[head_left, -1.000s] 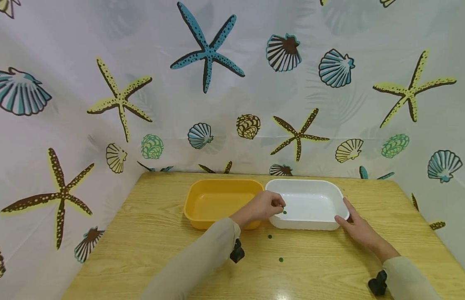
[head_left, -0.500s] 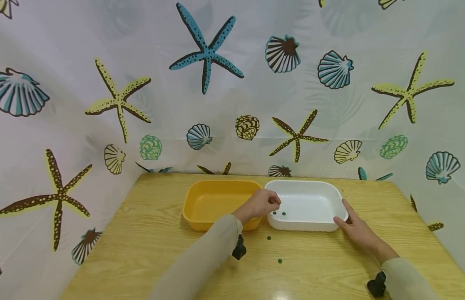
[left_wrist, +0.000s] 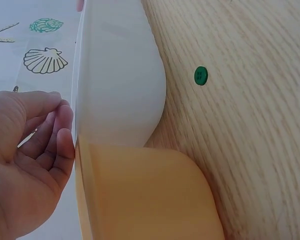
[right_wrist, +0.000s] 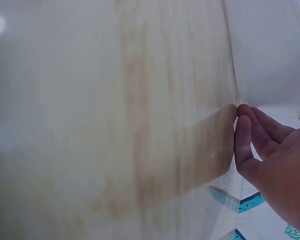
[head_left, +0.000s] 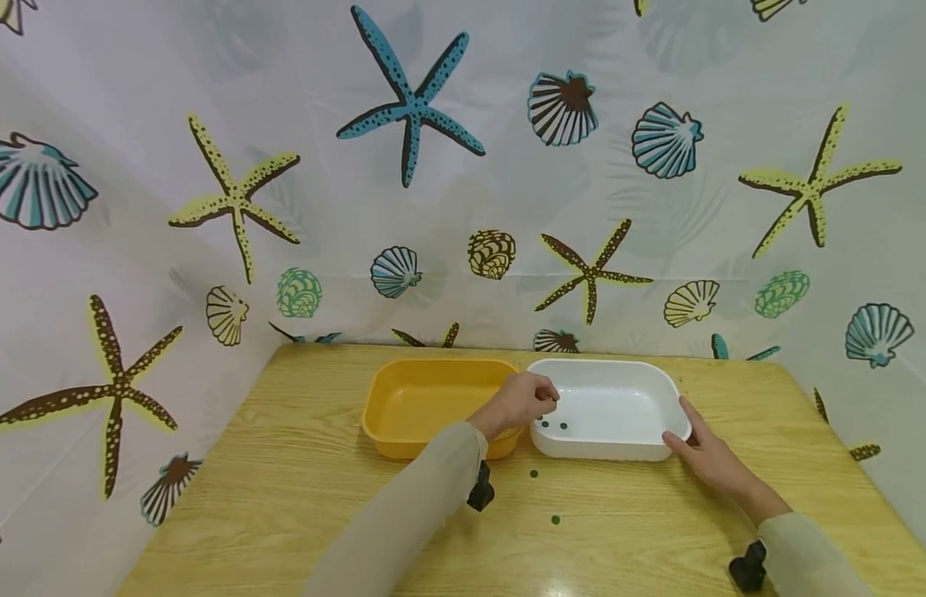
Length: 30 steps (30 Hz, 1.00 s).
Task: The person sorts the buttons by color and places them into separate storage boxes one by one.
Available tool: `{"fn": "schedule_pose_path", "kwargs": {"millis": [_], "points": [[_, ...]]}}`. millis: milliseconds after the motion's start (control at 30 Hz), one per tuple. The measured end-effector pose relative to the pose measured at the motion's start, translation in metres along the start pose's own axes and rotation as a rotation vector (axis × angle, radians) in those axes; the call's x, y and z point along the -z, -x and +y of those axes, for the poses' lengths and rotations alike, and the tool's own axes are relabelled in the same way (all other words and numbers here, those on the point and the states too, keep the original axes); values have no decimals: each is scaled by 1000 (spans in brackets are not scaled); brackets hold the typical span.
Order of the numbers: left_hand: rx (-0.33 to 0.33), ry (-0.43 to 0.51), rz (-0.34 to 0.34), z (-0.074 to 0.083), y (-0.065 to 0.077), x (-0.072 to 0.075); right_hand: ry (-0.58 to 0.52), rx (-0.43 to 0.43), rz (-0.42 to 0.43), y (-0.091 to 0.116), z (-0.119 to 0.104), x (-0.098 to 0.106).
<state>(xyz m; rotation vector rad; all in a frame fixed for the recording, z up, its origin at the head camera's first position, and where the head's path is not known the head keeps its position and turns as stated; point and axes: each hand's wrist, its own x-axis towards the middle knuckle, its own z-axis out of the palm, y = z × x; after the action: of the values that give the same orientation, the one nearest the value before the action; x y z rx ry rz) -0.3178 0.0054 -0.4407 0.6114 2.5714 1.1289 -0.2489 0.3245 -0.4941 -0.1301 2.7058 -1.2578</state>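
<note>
My left hand (head_left: 518, 400) reaches over the left end of a white plastic basin (head_left: 604, 450), its fingers curled and thumb and fingertips together. A small dark spot at these fingertips looks like a button (head_left: 555, 402), mostly hidden by the fingers. Below them, small green buttons (head_left: 563, 426) lie in the white basin. In the left wrist view the curled left hand (left_wrist: 37, 155) is right at the basins' rims. At the right end, my right hand (head_left: 709, 456) grips the white basin, thumb at the front rim and fingers along the outer side.
A yellow basin (head_left: 403, 449) stands directly left of the white one, under my left forearm. Two green buttons lie on the wooden table (head_left: 283, 497) in front, the nearer button (head_left: 555, 520) slightly right. A shell-and-starfish curtain (head_left: 463, 199) hangs behind and at both sides.
A second green button has appeared in the white basin under my left hand, which has shifted slightly left and up. The right hand keeps its grip on the basin.
</note>
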Motion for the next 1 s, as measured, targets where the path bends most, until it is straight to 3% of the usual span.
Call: {"fn": "schedule_pose_path", "kwargs": {"millis": [500,1000], "points": [[-8,-78,33,4,-8,2,0,-14,-9,2,0,-2],[60,-111,37,6,-22,2,-4,15,4,0,0,0]]}}
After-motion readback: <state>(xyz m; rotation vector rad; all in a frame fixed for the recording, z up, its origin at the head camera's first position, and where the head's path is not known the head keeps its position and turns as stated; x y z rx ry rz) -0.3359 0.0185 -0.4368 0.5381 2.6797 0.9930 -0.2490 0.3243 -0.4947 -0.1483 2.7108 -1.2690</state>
